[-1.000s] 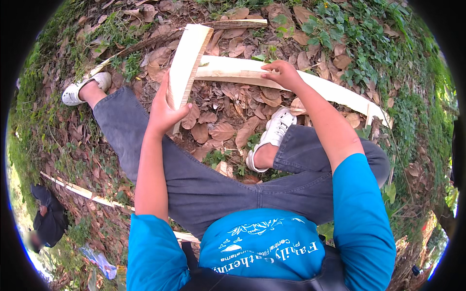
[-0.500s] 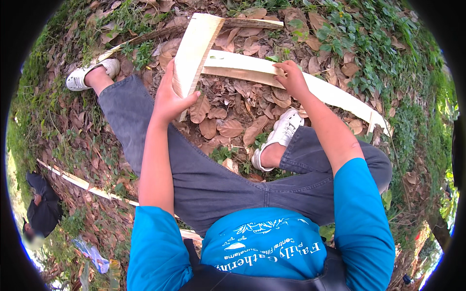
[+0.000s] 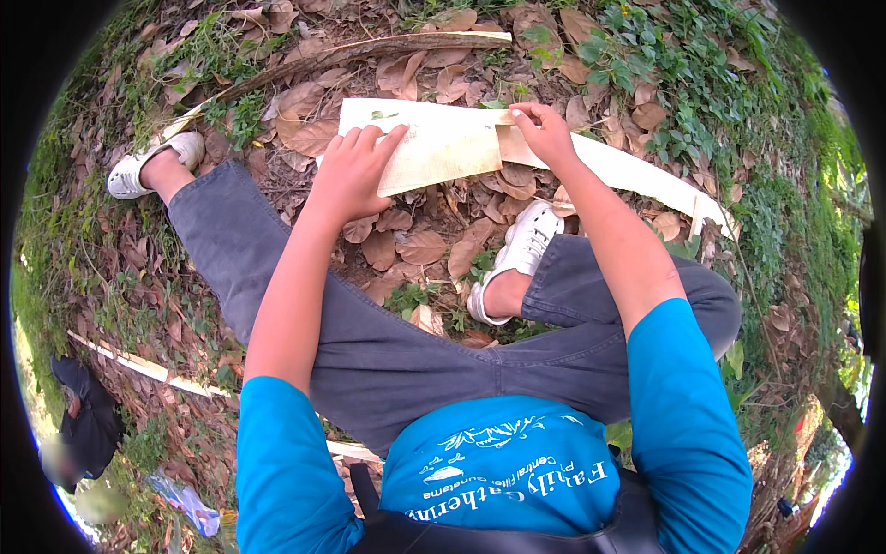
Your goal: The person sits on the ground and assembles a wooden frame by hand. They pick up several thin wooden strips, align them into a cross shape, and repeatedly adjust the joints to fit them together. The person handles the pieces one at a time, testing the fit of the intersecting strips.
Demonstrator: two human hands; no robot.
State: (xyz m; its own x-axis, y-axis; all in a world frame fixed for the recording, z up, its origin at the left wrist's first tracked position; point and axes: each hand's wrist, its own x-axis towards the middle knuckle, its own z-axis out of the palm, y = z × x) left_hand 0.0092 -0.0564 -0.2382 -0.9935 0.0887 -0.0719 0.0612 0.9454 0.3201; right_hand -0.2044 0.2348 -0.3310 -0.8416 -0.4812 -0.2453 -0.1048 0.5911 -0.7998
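Observation:
A short, pale wooden board (image 3: 443, 155) lies slanted across the far left end of a long, pale wooden plank (image 3: 637, 177). My left hand (image 3: 349, 181) grips the short board by its left part, with fingers over its face and the thumb pointing along it. At the other end of the board, my right hand (image 3: 548, 138) is closed, its thumb and fingertips pinching the plank's edge where the two pieces meet. Which part of the plank's left end lies beneath the board is hidden.
Dry brown leaves (image 3: 420, 247) cover the ground around the wood. A thin bark-edged strip (image 3: 369, 46) lies beyond it. My legs in grey trousers (image 3: 268, 254) spread on either side. Green plants (image 3: 711, 102) grow at far right. Another person in dark clothing (image 3: 88, 406) is at left.
My left hand has swung the short board from upright and slanting away to lying crosswise over the plank. My right hand has shifted slightly left, toward the board's end.

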